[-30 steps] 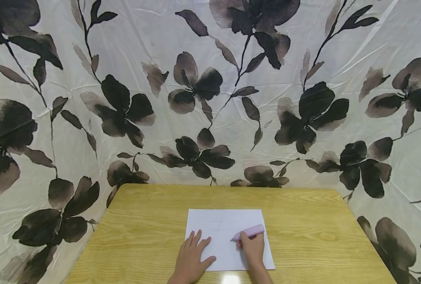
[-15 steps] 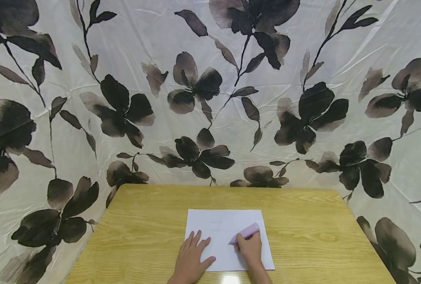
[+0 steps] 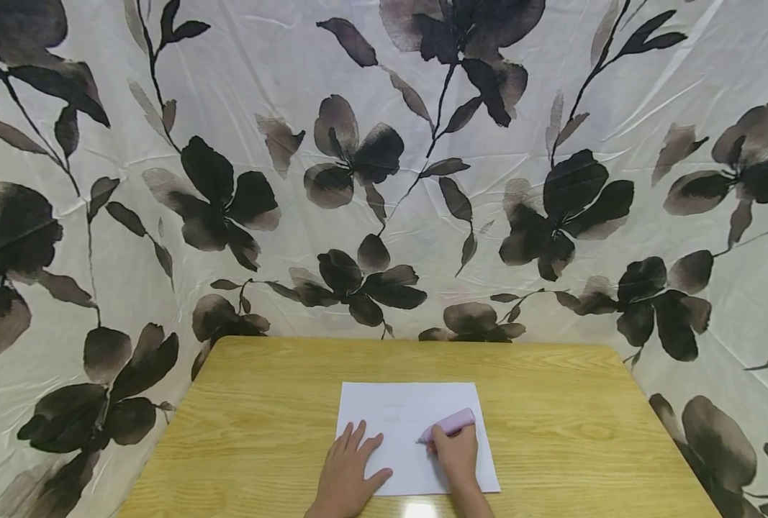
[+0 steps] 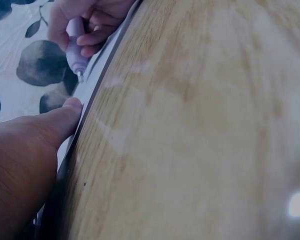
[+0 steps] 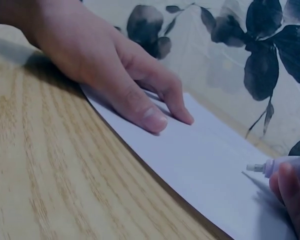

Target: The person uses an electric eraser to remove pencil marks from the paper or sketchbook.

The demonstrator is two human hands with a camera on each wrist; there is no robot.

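A white sheet of paper [image 3: 403, 460] lies on the wooden table, with faint marks near its upper middle. My left hand [image 3: 348, 475] rests on the sheet's left side, fingers spread, the thumb near the lower edge. In the right wrist view the left hand [image 5: 105, 65] has its fingertips on the paper. My right hand [image 3: 459, 457] pinches a thick lilac pen [image 3: 451, 423], slanted, tip pointing left over the right half of the sheet. A narrow metallic tip shows on the pen [image 5: 290, 169], close to the paper above its shadow; contact is unclear.
The yellow wooden table [image 3: 260, 403] extends around the paper on all sides. Behind and beside it hangs a white cloth [image 3: 280, 72] printed with dark flowers. A bright light reflection sits at the table's near edge.
The right hand and pen have shifted slightly left and a little down since one second ago, and the pen's tilt has varied. The left hand stays in place on the paper.
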